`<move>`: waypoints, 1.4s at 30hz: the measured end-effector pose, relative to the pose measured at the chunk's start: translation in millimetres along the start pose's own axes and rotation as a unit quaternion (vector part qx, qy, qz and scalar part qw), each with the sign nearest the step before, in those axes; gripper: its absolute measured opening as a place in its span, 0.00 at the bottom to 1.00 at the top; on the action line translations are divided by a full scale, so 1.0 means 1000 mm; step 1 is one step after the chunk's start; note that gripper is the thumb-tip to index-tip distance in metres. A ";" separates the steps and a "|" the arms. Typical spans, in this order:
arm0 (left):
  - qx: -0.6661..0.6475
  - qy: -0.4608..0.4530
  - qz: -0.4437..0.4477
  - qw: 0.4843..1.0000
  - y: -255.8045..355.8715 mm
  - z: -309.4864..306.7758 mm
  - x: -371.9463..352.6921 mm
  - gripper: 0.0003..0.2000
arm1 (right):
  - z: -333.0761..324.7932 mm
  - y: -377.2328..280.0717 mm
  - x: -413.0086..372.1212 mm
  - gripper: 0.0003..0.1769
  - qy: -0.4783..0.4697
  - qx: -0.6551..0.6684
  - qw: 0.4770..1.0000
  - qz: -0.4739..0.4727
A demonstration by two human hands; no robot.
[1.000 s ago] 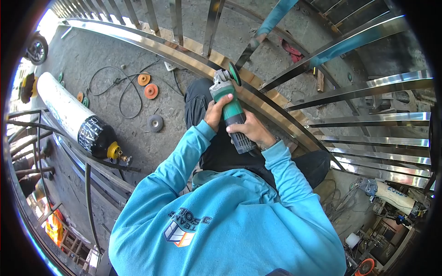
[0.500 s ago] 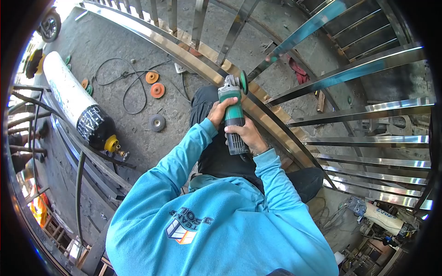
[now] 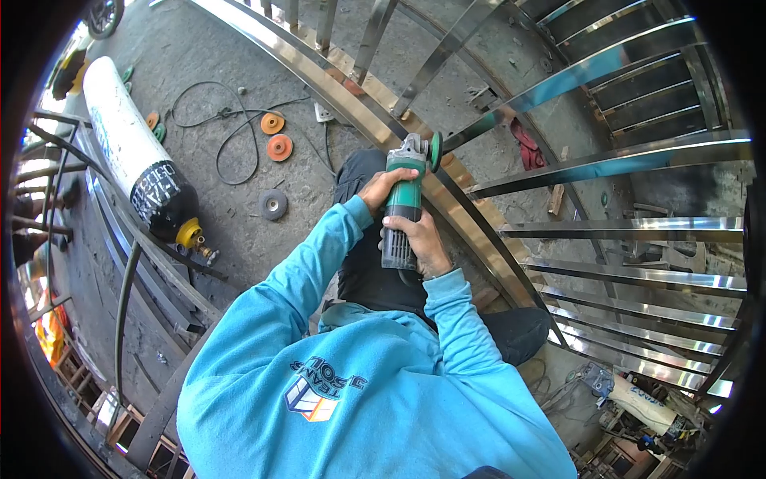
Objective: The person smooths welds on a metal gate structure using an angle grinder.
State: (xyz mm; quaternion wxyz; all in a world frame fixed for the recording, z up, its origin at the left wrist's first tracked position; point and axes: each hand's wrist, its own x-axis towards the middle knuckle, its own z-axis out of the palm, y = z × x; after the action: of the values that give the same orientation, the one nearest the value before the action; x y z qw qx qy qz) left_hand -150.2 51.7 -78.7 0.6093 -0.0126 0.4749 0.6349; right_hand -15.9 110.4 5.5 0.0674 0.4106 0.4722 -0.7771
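A green and black angle grinder (image 3: 404, 199) is held over the lap, its silver head pointing away. My left hand (image 3: 384, 188) is wrapped round the body just behind the head. Lower down, my right hand (image 3: 423, 239) grips the rear part of the handle. The green disc (image 3: 436, 152) stands on edge at the right of the head, close to the curved metal rail (image 3: 471, 209). Whether the disc touches the rail cannot be made out.
Shiny metal bars (image 3: 622, 229) fan out on the right. On the floor at left lie orange discs (image 3: 280, 148), a grey disc (image 3: 273, 204), a looped cable (image 3: 257, 144) and a white and black gas cylinder (image 3: 128, 128). A red cloth (image 3: 528, 147) lies beyond the rail.
The view has shifted, so the floor items and bars appear slightly displaced. The grinder is a little more upright in view, with both hands still round it.
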 end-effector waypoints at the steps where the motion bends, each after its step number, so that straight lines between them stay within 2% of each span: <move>1: -0.002 0.003 0.001 1.000 -0.001 -0.003 0.001 0.30 | 0.005 0.000 0.000 0.25 0.008 0.001 1.000 -0.002; 8: -0.011 -0.007 -0.009 1.000 -0.001 -0.005 0.005 0.31 | 0.008 -0.003 0.003 0.28 0.023 0.007 1.000 -0.004; 12: 0.001 0.004 -0.016 1.000 0.007 -0.008 0.012 0.33 | 0.009 -0.006 0.011 0.26 0.015 0.003 1.000 -0.004; 20: 0.010 -0.012 -0.024 1.000 0.022 -0.011 0.005 0.30 | 0.025 0.004 0.016 0.22 0.036 0.034 0.999 -0.021; 22: 0.059 -0.039 -0.031 0.997 0.031 -0.015 0.009 0.33 | 0.024 0.007 0.025 0.29 0.040 0.071 0.997 -0.007; 24: 0.066 -0.048 -0.033 0.996 0.033 -0.020 0.015 0.33 | 0.027 0.011 0.032 0.28 0.039 0.069 0.997 -0.015; 26: 0.076 -0.072 -0.029 0.994 0.030 -0.029 0.028 0.33 | 0.034 0.012 0.037 0.16 0.055 0.092 0.993 -0.041; 30: 0.104 -0.044 -0.053 0.992 0.052 -0.029 0.029 0.33 | 0.040 0.011 0.055 0.16 0.050 0.126 0.989 -0.058; 32: 0.109 -0.058 -0.021 0.992 0.054 -0.031 0.031 0.32 | 0.041 0.012 0.061 0.16 0.058 0.132 0.987 -0.069; 35: 0.084 -0.070 -0.038 0.993 0.043 -0.031 0.032 0.31 | 0.040 0.002 0.047 0.17 0.061 0.087 0.992 -0.065; 36: 0.062 -0.067 -0.023 0.996 0.034 -0.029 0.029 0.30 | 0.035 0.001 0.037 0.17 0.065 0.091 0.991 -0.068; 38: 0.020 -0.045 0.012 0.999 0.013 -0.017 0.013 0.30 | 0.020 0.002 0.009 0.21 0.019 0.013 0.999 -0.042; 39: 0.025 -0.032 0.031 0.999 0.006 -0.007 -0.004 0.31 | 0.014 0.003 -0.008 0.25 0.005 -0.005 0.998 -0.055; 42: 0.013 -0.010 0.071 0.997 -0.022 0.024 -0.048 0.30 | -0.011 0.015 -0.052 0.31 -0.011 -0.053 0.996 -0.076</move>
State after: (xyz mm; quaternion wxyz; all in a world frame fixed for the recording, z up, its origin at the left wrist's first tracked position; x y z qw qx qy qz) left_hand -107.2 25.4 -49.7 0.5676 0.0352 0.4769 0.6702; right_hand 31.8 96.2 28.8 0.0348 0.3608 0.5421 -0.7581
